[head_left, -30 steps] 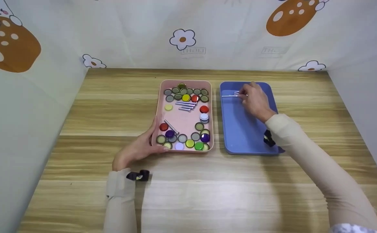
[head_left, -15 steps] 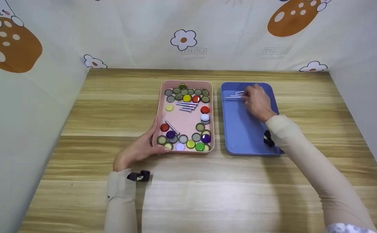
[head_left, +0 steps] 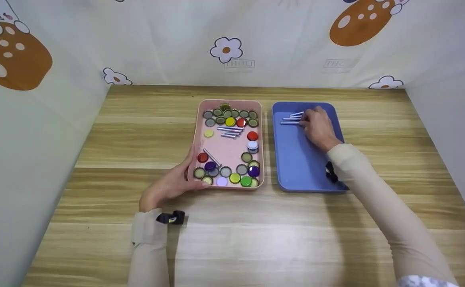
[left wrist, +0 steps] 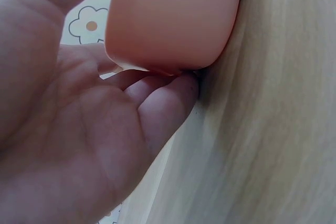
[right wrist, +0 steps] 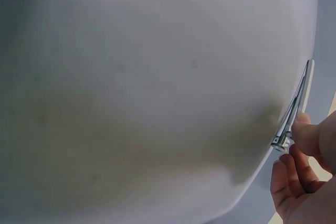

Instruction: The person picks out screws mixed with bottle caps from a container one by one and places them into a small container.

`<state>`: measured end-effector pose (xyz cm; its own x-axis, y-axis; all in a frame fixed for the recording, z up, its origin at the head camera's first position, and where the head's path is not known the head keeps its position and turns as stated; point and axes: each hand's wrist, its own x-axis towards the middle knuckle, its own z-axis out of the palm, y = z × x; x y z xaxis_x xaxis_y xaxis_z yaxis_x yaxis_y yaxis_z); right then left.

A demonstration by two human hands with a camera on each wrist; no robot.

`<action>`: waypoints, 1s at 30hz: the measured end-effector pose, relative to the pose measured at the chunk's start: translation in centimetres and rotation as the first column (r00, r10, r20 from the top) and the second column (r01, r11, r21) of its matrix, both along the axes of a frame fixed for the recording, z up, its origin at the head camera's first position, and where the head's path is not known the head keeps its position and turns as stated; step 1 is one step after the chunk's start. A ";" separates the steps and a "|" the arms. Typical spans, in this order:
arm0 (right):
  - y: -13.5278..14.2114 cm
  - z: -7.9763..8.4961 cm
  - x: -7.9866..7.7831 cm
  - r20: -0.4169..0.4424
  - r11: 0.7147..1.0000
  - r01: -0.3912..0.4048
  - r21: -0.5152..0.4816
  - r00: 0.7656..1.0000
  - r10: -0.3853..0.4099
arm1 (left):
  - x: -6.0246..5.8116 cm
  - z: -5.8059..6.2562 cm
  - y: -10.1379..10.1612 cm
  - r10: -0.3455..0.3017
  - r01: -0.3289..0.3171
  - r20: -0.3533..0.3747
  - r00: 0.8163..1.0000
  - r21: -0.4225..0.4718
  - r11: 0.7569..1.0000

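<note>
In the head view, my left hand [head_left: 172,181] grips the near-left corner of a pink tray [head_left: 224,150], thumb over the rim. The left wrist view shows its fingers against the outer wall of the pink tray [left wrist: 173,19]. Bottle caps [head_left: 235,177] lie around the pink tray's floor, with several slim silver bolts [head_left: 229,130] between them. My right hand [head_left: 318,126] is low inside the blue tray [head_left: 298,159] and pinches a silver bolt [head_left: 289,123] between thumb and fingers. Other silver bolts [head_left: 295,115] lie just behind it at the tray's far end.
Both trays stand side by side on a wood-grain table [head_left: 232,235], a narrow gap between them. A single bolt [head_left: 211,157] lies slantwise near the pink tray's left wall. A patterned white curtain [head_left: 168,44] closes off the back and sides.
My right hand has shifted slightly toward me with the bolt, lining it up in front of the others in the blue tray. My left hand stays on the pink tray.
</note>
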<state>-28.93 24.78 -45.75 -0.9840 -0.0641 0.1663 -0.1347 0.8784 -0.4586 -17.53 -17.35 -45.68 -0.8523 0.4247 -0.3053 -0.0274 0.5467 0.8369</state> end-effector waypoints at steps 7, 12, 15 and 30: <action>0.0 -0.1 -0.3 0.002 1.000 0.001 0.011 1.000 -0.001 | 0.0 -0.1 0.0 0.005 -0.005 0.008 1.000 0.001 1.000; -0.2 -0.3 -0.3 0.005 1.000 0.007 0.027 1.000 -0.007 | -0.1 0.0 0.1 0.009 -0.009 0.007 1.000 -0.013 1.000; -0.2 -0.4 -0.3 -0.004 0.999 0.007 0.033 1.000 -0.007 | 0.0 0.0 0.0 0.009 -0.009 0.005 1.000 -0.010 1.000; 0.0 -0.5 -0.1 -0.040 0.999 0.044 0.009 0.998 -0.043 | 0.0 0.1 -0.1 -0.011 0.011 -0.014 1.000 0.001 1.000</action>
<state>-29.04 24.79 -46.22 -0.9785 -0.0233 0.2050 -0.1143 0.8883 -0.4448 -17.50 -17.42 -45.54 -0.8518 0.4345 -0.2925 -0.0092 0.5460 0.8378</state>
